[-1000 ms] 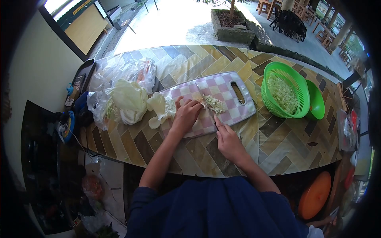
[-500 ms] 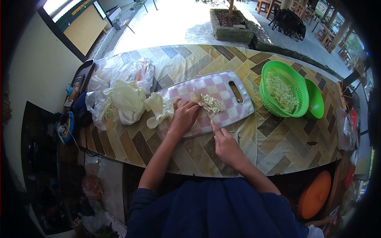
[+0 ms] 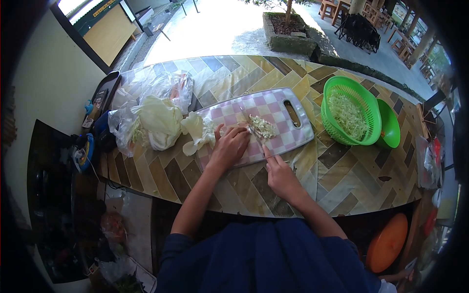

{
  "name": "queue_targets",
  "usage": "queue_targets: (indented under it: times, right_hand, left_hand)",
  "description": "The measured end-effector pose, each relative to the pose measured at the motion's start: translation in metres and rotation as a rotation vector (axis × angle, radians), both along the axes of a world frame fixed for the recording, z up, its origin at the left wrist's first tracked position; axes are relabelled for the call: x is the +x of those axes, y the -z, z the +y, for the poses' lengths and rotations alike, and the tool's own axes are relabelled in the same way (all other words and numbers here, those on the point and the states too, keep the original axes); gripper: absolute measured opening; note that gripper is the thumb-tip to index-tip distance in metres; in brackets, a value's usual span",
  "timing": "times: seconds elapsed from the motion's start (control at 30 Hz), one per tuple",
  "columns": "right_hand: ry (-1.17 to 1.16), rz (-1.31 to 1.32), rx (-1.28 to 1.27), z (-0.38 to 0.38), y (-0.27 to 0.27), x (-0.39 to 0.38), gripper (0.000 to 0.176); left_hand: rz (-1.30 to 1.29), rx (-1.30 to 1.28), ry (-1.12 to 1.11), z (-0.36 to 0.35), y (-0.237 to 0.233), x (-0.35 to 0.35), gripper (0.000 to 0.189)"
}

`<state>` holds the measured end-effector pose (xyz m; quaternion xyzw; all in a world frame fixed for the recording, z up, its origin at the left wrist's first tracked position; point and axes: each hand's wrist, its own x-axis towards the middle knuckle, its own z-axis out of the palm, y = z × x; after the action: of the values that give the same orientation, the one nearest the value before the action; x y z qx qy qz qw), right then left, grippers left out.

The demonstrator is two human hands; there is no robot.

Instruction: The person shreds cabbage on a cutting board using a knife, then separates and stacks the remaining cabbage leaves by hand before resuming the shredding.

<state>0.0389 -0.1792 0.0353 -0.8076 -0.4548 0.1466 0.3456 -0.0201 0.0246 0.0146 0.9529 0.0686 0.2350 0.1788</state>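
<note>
My right hand [image 3: 280, 176] is closed around the handle of a knife [image 3: 255, 132], its blade over the pink-and-white checked cutting board [image 3: 229, 112]. With fingers curled, my left hand [image 3: 230, 147] presses pale cabbage leaves [image 3: 196, 130] on the board, right beside the blade. The part under my fingers is mostly hidden; the leaves stick out to the left, past the board's edge. Finely chopped cabbage [image 3: 264, 128] lies in a small pile just right of the blade.
A cabbage head [image 3: 159, 121] sits by a clear plastic bag [image 3: 120, 128] at the left. On the right, a green basket [image 3: 330, 128] holds shredded cabbage, with a green bowl [image 3: 389, 124] next to it. An orange lid-like disc [image 3: 388, 242] is below the table. Another person's hand shows lower right.
The view has shifted slightly. The knife remains beside my left fingers, its blade at a slightly different angle. My left hand still presses the cabbage leaves.
</note>
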Motion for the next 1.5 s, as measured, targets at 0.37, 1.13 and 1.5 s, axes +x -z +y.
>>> queue_targets:
  times: [0.37,1.13,1.5]
  right_hand:
    - [0.026,0.070,-0.046,-0.001,-0.018,-0.016,0.061]
    - [0.086,0.043,-0.004,0.027,0.004,-0.011,0.060]
    - [0.102,0.045,0.093,0.012,0.001,-0.011,0.058]
  left_hand:
    - [-0.006,-0.043,0.053,0.007,-0.002,0.001,0.016]
    - [-0.027,-0.014,0.064,0.011,0.003,0.003,0.017]
    - [-0.069,-0.003,0.091,0.011,0.007,-0.003,0.017]
